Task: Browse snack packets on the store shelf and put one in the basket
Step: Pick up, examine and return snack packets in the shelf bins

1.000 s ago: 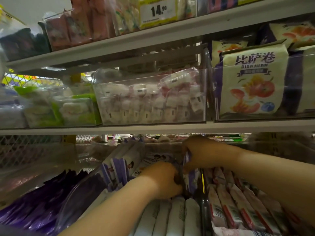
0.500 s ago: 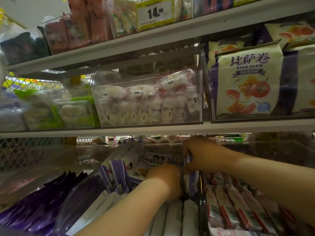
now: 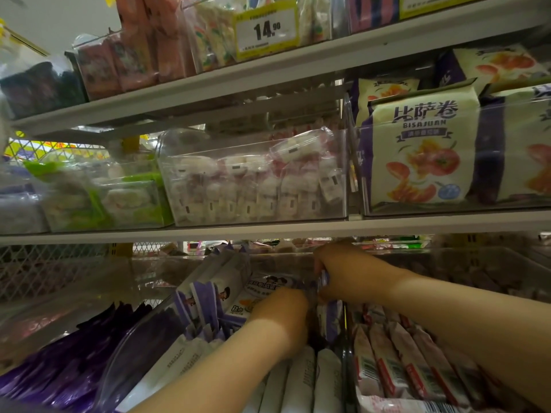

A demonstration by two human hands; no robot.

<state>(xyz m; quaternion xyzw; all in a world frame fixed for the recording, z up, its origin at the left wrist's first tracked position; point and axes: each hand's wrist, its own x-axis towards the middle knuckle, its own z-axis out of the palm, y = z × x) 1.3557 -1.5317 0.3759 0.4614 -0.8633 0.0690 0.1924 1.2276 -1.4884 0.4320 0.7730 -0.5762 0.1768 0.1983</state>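
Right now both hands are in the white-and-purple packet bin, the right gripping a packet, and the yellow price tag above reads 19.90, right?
No. The head view shows the yellow price tag reading 14.90. The left hand and right hand are indeed in the white-and-purple packet bin, the right gripping a packet.

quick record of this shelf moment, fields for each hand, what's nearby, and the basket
right hand: grips purple-white packet standing in clear bin
left hand: in same bin beside it, fingers hidden
right of bin: red-white packets
above: Bisajuan bag; higher up, price tag reading 14.90
basket: not in view
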